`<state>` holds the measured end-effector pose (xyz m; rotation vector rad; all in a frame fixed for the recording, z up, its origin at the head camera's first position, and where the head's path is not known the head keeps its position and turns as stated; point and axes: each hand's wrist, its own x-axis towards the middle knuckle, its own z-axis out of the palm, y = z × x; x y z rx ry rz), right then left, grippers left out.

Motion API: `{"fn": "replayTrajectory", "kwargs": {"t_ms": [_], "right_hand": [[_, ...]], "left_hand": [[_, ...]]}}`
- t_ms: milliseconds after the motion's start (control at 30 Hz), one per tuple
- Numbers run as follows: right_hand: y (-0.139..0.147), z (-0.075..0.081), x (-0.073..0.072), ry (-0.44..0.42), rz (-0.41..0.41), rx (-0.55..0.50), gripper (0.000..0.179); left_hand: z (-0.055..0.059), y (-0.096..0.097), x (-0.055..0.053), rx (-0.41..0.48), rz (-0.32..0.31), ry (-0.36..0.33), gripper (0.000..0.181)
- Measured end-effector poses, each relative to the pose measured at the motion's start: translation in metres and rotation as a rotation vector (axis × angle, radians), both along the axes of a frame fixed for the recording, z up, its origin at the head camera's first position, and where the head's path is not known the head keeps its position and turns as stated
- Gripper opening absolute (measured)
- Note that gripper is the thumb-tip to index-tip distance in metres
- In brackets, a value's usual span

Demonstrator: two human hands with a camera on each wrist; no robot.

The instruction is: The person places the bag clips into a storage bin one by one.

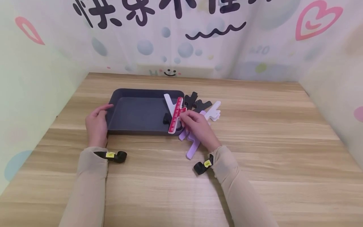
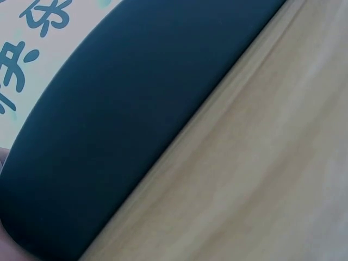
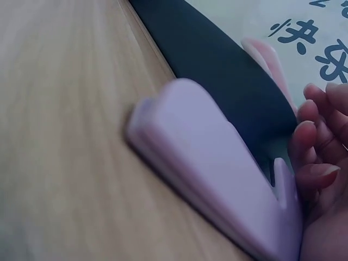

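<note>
A dark grey tray (image 1: 139,131) lies on the table, its outer wall (image 2: 125,109) large in the left wrist view. My left hand (image 1: 97,124) grips its left end at the rim. With my right hand (image 1: 197,124) I pinch the handle side of a red-and-white clip (image 1: 175,115) with piano-key markings, held slantwise over the tray's right end. Beneath it, partly covered, are a white clip (image 1: 168,101) and a black clip (image 1: 166,118). A purple clip (image 1: 193,151) lies on the table just below my right hand; it looms close in the right wrist view.
Right of the tray lie more clips: two black ones, a black clip (image 1: 190,99) and another black clip (image 1: 203,104), a white clip (image 1: 214,110) and a second purple clip (image 1: 182,135). A printed curtain (image 1: 170,47) hangs behind the wooden table (image 1: 272,142).
</note>
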<state>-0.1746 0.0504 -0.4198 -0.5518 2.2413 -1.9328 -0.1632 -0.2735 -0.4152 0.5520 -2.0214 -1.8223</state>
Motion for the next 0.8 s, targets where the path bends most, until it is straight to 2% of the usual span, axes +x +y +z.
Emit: {"fn": "replayTrajectory", "kwargs": {"t_ms": [233,467,800], "right_hand": [[-0.001,0.002,-0.001,-0.008,0.019,0.060,0.020],[-0.003,0.017,0.009,-0.006,0.032,0.082,0.019],[-0.001,-0.005,-0.003,0.018,-0.020,0.038,0.028]], "left_hand": [[0.001,0.001,0.000,0.006,-0.006,0.003,0.031],[0.001,0.001,0.001,0.000,0.004,-0.002,0.032],[0.002,0.000,0.001,0.002,-0.003,-0.015,0.032]]}}
